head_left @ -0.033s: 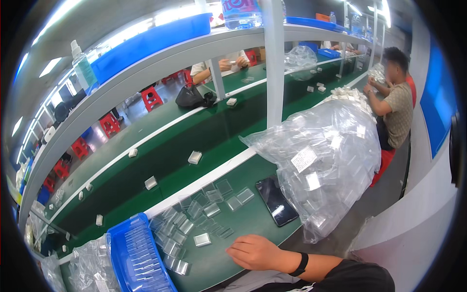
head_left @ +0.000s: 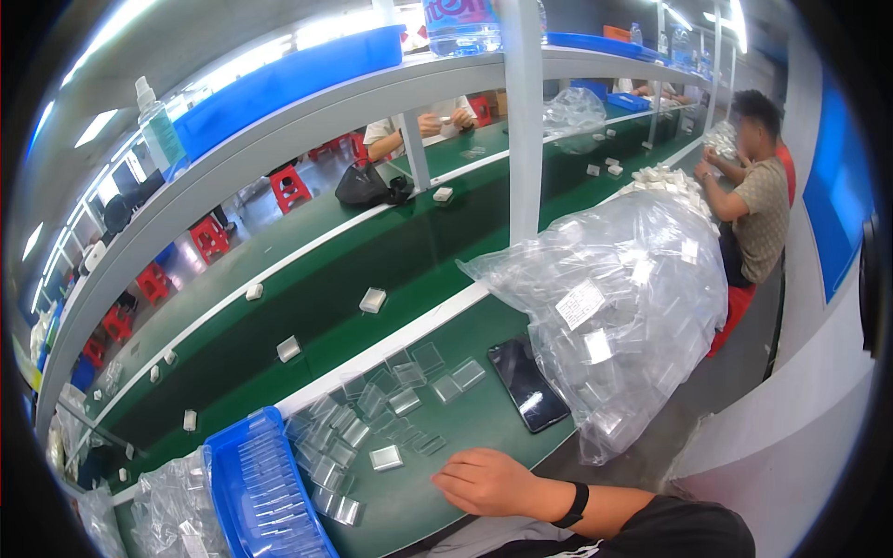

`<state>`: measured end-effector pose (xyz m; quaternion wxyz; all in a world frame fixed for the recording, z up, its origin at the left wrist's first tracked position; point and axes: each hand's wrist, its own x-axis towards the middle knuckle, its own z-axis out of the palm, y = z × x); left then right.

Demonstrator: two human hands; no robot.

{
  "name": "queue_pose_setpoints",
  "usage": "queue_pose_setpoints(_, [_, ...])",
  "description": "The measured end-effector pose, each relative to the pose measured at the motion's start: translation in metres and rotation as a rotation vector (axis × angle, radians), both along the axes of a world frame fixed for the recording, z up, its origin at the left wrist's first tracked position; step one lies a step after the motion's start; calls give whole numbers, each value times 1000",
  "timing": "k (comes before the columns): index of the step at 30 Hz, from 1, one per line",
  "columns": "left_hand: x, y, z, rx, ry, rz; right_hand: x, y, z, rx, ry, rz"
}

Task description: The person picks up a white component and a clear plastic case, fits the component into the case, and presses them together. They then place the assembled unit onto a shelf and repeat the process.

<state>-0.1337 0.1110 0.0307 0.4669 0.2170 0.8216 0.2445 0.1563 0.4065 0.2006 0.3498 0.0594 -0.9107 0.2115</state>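
From far off I have just the head view. My right hand (head_left: 488,482) rests at the near edge of the green table (head_left: 400,507). Its fingers are bent and close together, pointing left. Their undersides are hidden, so I cannot tell if they pinch anything. My left hand is not in the view.

The clear boxes (head_left: 406,401) lie in a loose pile to the left of my hand and a bit farther off. One white box (head_left: 387,458) sits near my fingertips, apart from them. I judge this as a pause in handling the boxes, with none seen in the fingers. Picking one up would call for a soft pinch on its edges, because they look slippery.

The boxes are thin, flat, hard and shiny, with square corners. More stand in a row in the smooth blue tray (head_left: 270,418) on the left. The phone (head_left: 528,383) is flat, black and glossy. On the right, the big bag (head_left: 642,325) is thin, wrinkly and see-through, stuffed full and lumpy.
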Motion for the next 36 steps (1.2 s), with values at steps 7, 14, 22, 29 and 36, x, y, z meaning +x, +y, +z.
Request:
queue_pose_setpoints(7, [40, -41, -11, -3, -45, 136, -6, 5, 0, 4, -34, 55])
queue_pose_setpoints(14, [108, -87, -24, 22, -124, 365, -17, -2, 9, 14, -34, 15])
queue_pose_setpoints(22, [111, -91, -16, 14, -121, 332, -18, -7, 11, 2, -70, -21])
queue_pose_setpoints(29, [111, -98, -11, 37, -119, 296, -20, -10, 7, 44, -70, -50])
queue_pose_setpoints(36, [110, -116, -37, 158, -156, 319, -21, -9, 0, 44, -91, -53])
